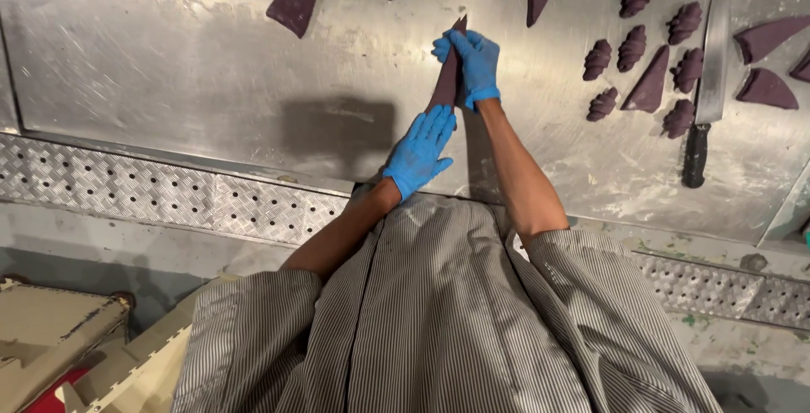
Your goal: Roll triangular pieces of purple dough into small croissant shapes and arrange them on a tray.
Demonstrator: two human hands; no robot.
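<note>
Left hand: the blue-gloved left hand (419,153) lies flat, fingers spread, pressed on the near, wide end of the long dark purple dough triangle (447,75)
Right hand: the blue-gloved right hand (472,63) is closed in a pinch on the far, narrow part of the same strip, fingertips close to its point
Doing it well: by my judgement the wide end wants to stay pinned while the far end is drawn out evenly along its own line; a sideways tug or a hard pinch could thin or tear the tip
Dough triangle: matte, deep purple-brown, smooth, tapering away from the person, lying flat on the floured steel tabletop (211,75) straight ahead of the striped grey shirt (439,320)
Further out, right: small rolled dark purple dough pieces (633,46) in loose rows, one uncut wedge among them, and a long steel knife with black handle (707,84) just beside
Further out, far edge: more flat purple dough triangles (297,0) spaced well apart
Near edge: a perforated checker-plate metal strip (169,194) below the tabletop
</note>
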